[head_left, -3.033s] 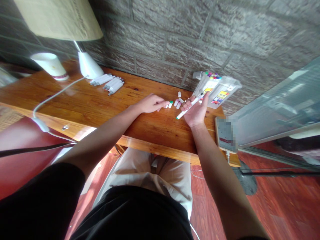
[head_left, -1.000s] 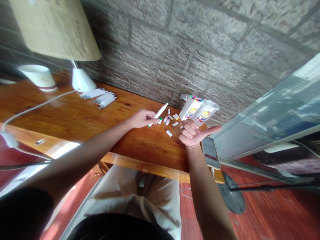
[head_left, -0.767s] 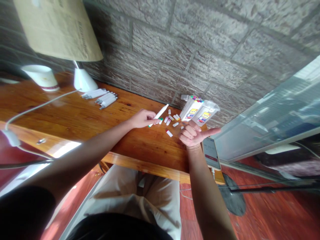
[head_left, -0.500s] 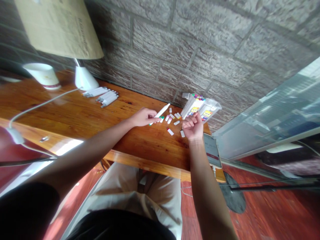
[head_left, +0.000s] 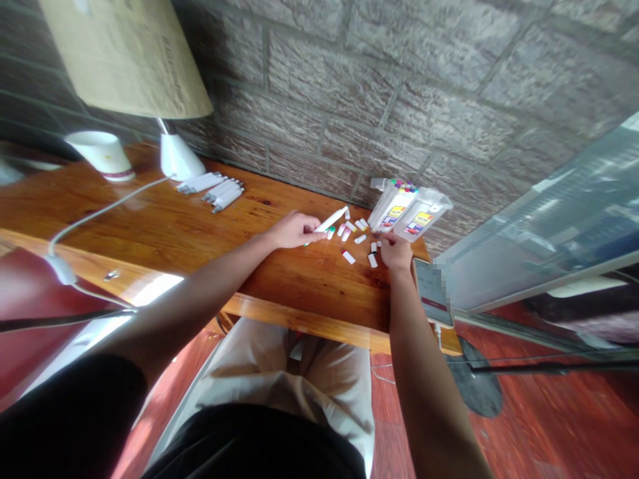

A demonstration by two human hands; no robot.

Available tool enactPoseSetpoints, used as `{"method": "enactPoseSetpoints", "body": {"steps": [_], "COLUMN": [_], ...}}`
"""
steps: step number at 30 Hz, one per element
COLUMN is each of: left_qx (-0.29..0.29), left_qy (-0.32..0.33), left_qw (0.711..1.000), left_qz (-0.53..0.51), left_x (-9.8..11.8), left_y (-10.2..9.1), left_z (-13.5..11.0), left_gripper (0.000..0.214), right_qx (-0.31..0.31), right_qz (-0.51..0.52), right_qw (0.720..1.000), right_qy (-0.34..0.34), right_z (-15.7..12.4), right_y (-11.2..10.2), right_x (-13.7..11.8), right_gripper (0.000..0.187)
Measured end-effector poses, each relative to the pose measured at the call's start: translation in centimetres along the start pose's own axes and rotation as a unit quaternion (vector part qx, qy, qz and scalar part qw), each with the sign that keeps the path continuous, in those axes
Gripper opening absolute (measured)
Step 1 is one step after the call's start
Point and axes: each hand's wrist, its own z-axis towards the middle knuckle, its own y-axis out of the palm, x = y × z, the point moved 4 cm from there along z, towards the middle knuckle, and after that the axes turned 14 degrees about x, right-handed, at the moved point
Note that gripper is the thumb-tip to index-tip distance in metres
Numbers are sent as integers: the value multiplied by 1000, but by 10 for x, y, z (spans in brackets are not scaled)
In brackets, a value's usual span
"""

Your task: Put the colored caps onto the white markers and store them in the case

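Note:
My left hand [head_left: 297, 231] is closed around a white marker [head_left: 332, 219], which points up and to the right with its capless tip free. A bit of green shows at the marker's lower end. Beside it lies a green-marked cap [head_left: 330, 232]. My right hand [head_left: 397, 252] is palm down at the right of the scattered caps, its index finger reaching left and apart from the thumb. Close to its fingertips are a small white cap [head_left: 379, 244] and a black-and-white cap [head_left: 373, 260]. A red-and-white cap [head_left: 348, 257] lies nearer the front.
Two clear marker cases [head_left: 422, 216] stand against the brick wall, one with colourful marker ends. A tablet [head_left: 433, 293] lies at the table's right edge. Several grey-white markers [head_left: 224, 193], a lamp [head_left: 180, 158] and a paper cup [head_left: 106, 156] are at the left.
My right hand has turned from palm up with curled fingers to palm down, lowering beside the caps. My left hand still holds the marker. The view has shifted slightly.

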Motion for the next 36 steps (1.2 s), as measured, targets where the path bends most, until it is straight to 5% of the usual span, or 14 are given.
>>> {"method": "enactPoseSetpoints", "body": {"steps": [11,14,16,19,25,32,36], "left_qx": [-16,-15,-19,-28,-40,-45,-44], "left_qy": [18,8,12,24,28,27,18], "left_qw": [1000,1000,999,999,999,998,999], "left_qz": [20,22,26,29,18,17,0], "left_x": [-1,-2,-2,0,2,0,1], "left_y": [1,1,1,1,3,4,3], "left_z": [0,0,0,0,0,0,0], "left_gripper": [41,40,39,39,39,36,34], "right_qx": [-3,38,14,-76,-143,-84,-101], "right_qz": [-18,93,256,454,541,544,527], "right_qw": [999,994,966,885,823,827,838], "right_qy": [-47,-28,14,73,97,113,95], "right_z": [-3,-2,-3,-12,-33,-31,-32], "right_y": [1,1,6,17,20,18,18], "right_x": [-4,-8,-12,-24,-46,-46,-47], "right_gripper": [27,33,33,34,36,38,42]}}
